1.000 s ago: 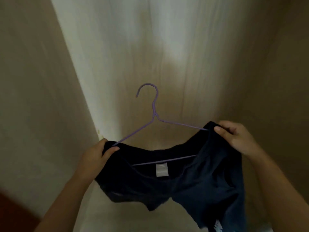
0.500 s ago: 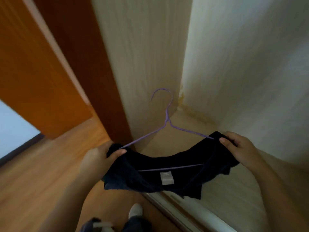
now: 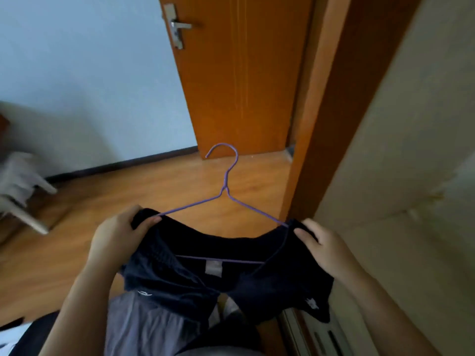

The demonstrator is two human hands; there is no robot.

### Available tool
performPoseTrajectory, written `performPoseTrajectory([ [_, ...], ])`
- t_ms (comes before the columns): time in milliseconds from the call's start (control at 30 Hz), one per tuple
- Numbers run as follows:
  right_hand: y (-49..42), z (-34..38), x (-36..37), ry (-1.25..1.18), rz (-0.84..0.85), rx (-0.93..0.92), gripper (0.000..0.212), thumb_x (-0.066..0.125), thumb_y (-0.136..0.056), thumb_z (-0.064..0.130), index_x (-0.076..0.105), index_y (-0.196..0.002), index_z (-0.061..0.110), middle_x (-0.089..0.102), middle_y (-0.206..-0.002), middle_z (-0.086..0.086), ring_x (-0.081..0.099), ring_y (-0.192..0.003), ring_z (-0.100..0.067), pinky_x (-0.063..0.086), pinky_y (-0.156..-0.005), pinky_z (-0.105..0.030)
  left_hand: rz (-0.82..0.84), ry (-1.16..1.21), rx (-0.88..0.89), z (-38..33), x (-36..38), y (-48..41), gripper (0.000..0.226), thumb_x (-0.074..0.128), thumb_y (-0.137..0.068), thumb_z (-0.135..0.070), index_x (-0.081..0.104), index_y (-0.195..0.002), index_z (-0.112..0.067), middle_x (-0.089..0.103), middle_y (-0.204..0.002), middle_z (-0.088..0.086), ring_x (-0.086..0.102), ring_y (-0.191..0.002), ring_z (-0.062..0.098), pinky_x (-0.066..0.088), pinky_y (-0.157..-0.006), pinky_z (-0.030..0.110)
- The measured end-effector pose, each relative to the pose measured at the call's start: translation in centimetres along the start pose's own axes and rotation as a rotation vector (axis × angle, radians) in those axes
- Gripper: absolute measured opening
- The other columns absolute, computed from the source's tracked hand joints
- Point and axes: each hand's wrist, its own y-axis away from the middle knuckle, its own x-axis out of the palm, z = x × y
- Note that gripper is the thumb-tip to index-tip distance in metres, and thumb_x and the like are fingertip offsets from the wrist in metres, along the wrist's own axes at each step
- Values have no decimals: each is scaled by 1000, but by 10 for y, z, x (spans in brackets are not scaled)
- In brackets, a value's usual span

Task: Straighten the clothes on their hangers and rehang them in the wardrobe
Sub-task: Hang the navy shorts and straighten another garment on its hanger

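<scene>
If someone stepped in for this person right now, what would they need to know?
Left hand: fingers grip the left end of the garment where it sits on the hanger.
Right hand: grips the right end the same way.
Hanger: purple wire, held out in front towards the door, hook up and free.
Done: the dark garment is on the hanger, spread between both hands.
Left: smooth the lower part, which hangs bunched, then hook it in the wardrobe, apparently the pale panel on the right. No rail is in view.
</scene>
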Motion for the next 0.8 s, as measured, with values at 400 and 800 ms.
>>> performPoseTrajectory([
  [400, -92, 51, 62, 150, 151, -117, 55, 40, -94, 39, 31, -142, 12, 40, -146, -2, 39, -134, -17, 35, -100, -23, -73, -82, -238, 72, -21, -26, 28, 58, -83, -44, 52, -77, -17, 60, -68, 9, 56, -67, 31, 41, -54, 35],
  [800, -271, 112, 97, 159, 267, -38, 43, 37, -82, 61, 52, -100, 26, 48, -83, 17, 53, -83, -11, 35, -63, -21, -79, -49, -357, 139, 7, -162, 32, 55, -82, -50, 54, -79, -18, 58, -60, 3, 56, -57, 24, 42, -46, 30],
])
